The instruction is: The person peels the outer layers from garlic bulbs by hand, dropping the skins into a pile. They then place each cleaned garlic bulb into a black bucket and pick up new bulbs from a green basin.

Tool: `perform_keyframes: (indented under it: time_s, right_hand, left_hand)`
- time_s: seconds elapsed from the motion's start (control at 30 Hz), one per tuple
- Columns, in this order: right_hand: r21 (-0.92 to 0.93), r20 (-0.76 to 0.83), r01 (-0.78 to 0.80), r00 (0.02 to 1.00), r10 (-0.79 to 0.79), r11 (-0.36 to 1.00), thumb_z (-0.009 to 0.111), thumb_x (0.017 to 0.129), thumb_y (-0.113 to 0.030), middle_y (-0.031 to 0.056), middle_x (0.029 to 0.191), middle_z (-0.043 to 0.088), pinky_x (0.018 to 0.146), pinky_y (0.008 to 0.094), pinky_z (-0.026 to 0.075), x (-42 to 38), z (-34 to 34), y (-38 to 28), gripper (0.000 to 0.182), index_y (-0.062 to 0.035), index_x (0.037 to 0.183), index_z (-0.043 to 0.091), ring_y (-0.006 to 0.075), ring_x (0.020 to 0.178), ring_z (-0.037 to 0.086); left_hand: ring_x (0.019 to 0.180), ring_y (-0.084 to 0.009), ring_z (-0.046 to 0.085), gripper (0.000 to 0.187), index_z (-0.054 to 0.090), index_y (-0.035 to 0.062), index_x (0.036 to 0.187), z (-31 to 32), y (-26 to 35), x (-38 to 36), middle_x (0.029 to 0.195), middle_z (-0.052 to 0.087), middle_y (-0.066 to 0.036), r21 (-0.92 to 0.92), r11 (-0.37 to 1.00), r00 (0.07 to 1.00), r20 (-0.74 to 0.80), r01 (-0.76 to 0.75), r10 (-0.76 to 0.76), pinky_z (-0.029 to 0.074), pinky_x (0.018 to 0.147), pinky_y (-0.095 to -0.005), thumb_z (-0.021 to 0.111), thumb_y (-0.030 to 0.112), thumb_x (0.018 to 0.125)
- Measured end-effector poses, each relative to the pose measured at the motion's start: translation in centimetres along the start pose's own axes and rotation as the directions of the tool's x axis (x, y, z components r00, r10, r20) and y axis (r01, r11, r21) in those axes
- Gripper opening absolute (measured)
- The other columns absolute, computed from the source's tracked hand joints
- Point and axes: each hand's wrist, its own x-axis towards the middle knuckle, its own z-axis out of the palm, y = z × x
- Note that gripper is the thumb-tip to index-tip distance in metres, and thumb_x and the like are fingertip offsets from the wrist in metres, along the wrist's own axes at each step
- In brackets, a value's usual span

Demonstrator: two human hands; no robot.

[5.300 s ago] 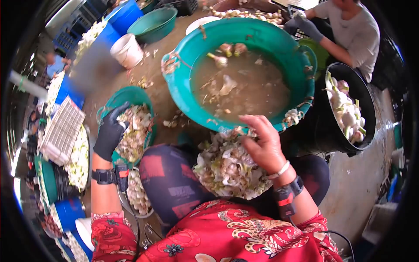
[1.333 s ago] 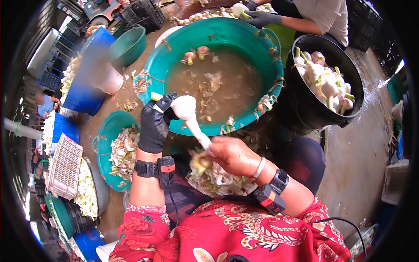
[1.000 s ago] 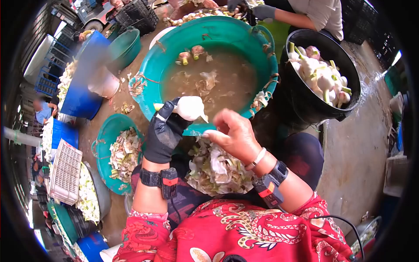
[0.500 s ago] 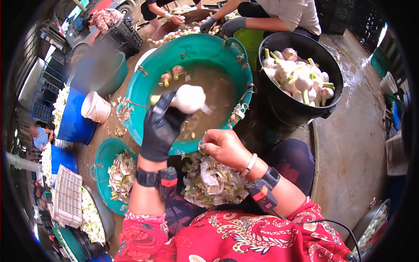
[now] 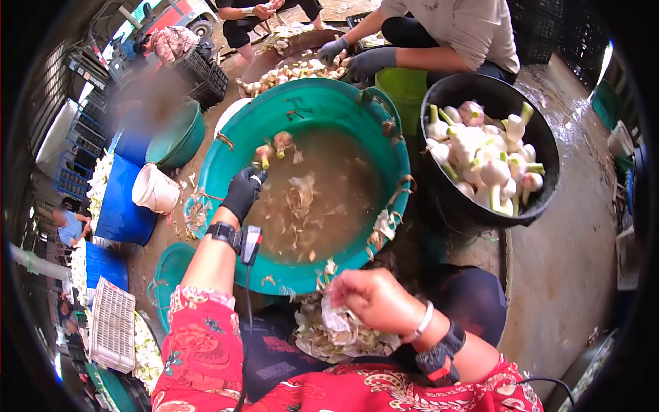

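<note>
My left hand (image 5: 244, 193), in a black glove, reaches over the left side of the green tub (image 5: 401, 172). Its fingers stretch out with no bulb in them. Just beyond them, two unpeeled garlic bulbs (image 5: 282, 141) float in murky brown water with loose skins. My bare right hand (image 5: 374, 299) is at the tub's near edge, its fingers pinched on a papery garlic skin (image 5: 339, 323). Below it lies a heap of peeled skins (image 5: 312, 336). To the right, a black bucket (image 5: 453, 202) holds many peeled white garlic bulbs (image 5: 495, 173).
Ahead, a co-worker's gloved hands (image 5: 371, 63) are over a pan of garlic (image 5: 292, 74). A lime-green bucket (image 5: 401, 89) stands behind the tub. On the left are a white bucket (image 5: 156, 189), a blue tub (image 5: 123, 206), a small green basin (image 5: 168, 271) and a plastic crate (image 5: 112, 326).
The peeled bulb has left my left hand, which has moved down toward the floating bulbs. Another bulb shows atop the black bucket. My right hand has shifted nearer me, with a skin in it.
</note>
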Motion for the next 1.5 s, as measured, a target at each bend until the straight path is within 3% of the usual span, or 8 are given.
perform_keyframes:
  time_s: [0.13, 0.2, 0.37, 0.4, 0.47, 0.8, 0.97, 1.5]
  right_hand:
    - [0.092, -0.081, 0.196, 0.979, -0.189, 0.976, 0.038, 0.065, 0.016, 0.0245, 0.127, 0.056, 0.106, 0.0348, 0.037, 1.0, -0.3, -1.2, 0.070, -0.0060, 0.130, 0.054, 0.0340, 0.134, 0.041]
    - [0.016, -0.149, 0.211, 0.967, -0.207, 0.977, 0.049, 0.073, 0.012, 0.0192, 0.119, 0.061, 0.093, 0.0353, 0.047, 1.9, -0.7, -0.8, 0.049, -0.0043, 0.118, 0.059, 0.0323, 0.129, 0.046]
    - [0.281, -0.148, -0.001, 0.988, 0.044, 0.960, 0.066, 0.080, 0.001, 0.0122, 0.098, 0.066, 0.086, 0.0334, 0.050, 3.1, -1.0, 0.2, 0.021, -0.0025, 0.101, 0.065, 0.0273, 0.110, 0.059]
    - [0.247, -0.189, 0.016, 0.982, 0.031, 0.969, 0.070, 0.080, -0.003, 0.0107, 0.097, 0.066, 0.084, 0.0319, 0.051, 3.4, -0.7, 0.4, 0.020, -0.0026, 0.099, 0.066, 0.0237, 0.106, 0.060]
    - [0.315, -0.278, 0.048, 0.960, 0.044, 0.948, 0.074, 0.080, -0.009, 0.0086, 0.101, 0.064, 0.080, 0.0287, 0.052, 4.0, 0.2, 0.5, 0.021, -0.0027, 0.099, 0.066, 0.0177, 0.103, 0.060]
    - [0.539, -0.341, 0.190, 0.940, 0.006, 0.821, 0.069, 0.074, 0.007, 0.0106, 0.137, 0.044, 0.093, 0.0326, 0.047, 5.9, 3.4, 0.6, 0.089, -0.0098, 0.149, 0.023, 0.0223, 0.119, 0.049]
    - [0.657, -0.308, 0.174, 0.950, 0.050, 0.733, 0.073, 0.072, 0.006, 0.0051, 0.115, 0.058, 0.088, 0.0297, 0.049, 4.4, 4.5, 1.2, 0.071, -0.0075, 0.136, 0.044, 0.0148, 0.102, 0.057]
    - [0.730, -0.376, 0.230, 0.922, 0.097, 0.643, 0.066, 0.086, -0.019, 0.0083, 0.104, 0.062, 0.062, 0.0235, 0.050, 3.1, 5.6, 2.0, 0.044, -0.0045, 0.124, 0.050, 0.0157, 0.082, 0.061]
  left_hand:
    - [0.082, -0.0227, 0.067, 0.035, 0.060, 0.0089, 0.121, 2.5, -4.5, 8.6, 0.090, 0.067, -0.013, -0.124, 0.947, 0.942, -0.127, 0.296, -0.311, 0.054, 0.067, -0.0353, 0.050, 0.032, 0.096]
    - [0.090, -0.0300, 0.066, 0.031, 0.064, 0.0171, 0.115, 3.0, -8.3, 12.5, 0.094, 0.066, -0.019, 0.527, 0.849, 0.997, -0.036, -0.039, 0.068, 0.053, 0.072, -0.0410, 0.043, 0.032, 0.099]
    - [0.083, -0.0263, 0.067, 0.023, 0.067, 0.0130, 0.100, 3.2, -11.9, 15.7, 0.088, 0.066, -0.017, 0.900, 0.289, 0.911, 0.217, -0.326, 0.351, 0.053, 0.069, -0.0385, 0.049, 0.027, 0.097]
    - [0.075, -0.0217, 0.067, 0.022, 0.067, 0.0088, 0.097, 2.8, -11.6, 15.0, 0.081, 0.067, -0.013, 0.496, 0.857, 0.989, 0.036, -0.140, 0.141, 0.053, 0.065, -0.0355, 0.054, 0.026, 0.094]
    - [0.059, -0.0125, 0.063, 0.018, 0.066, 0.0031, 0.097, 1.4, -6.5, 10.8, 0.072, 0.066, -0.007, -0.309, 0.937, 0.986, 0.089, 0.161, -0.140, 0.051, 0.054, -0.0265, 0.061, 0.018, 0.089]
    - [0.068, -0.0177, 0.065, 0.031, 0.058, -0.0058, 0.113, -1.1, 6.2, -16.0, 0.085, 0.067, -0.011, -0.474, 0.872, 0.899, 0.425, 0.123, 0.104, 0.053, 0.067, -0.0293, 0.060, 0.010, 0.087]
    - [0.079, -0.0136, 0.063, 0.028, 0.059, -0.0033, 0.113, 1.5, 4.9, -22.0, 0.090, 0.066, -0.007, -0.799, 0.577, 0.926, 0.330, 0.172, 0.182, 0.052, 0.075, -0.0289, 0.058, 0.017, 0.093]
    - [0.075, -0.0139, 0.066, 0.017, 0.063, -0.0041, 0.103, 3.5, 6.4, -24.9, 0.093, 0.068, -0.008, -0.667, 0.745, 0.977, 0.160, 0.004, 0.139, 0.054, 0.068, -0.0277, 0.056, 0.001, 0.088]
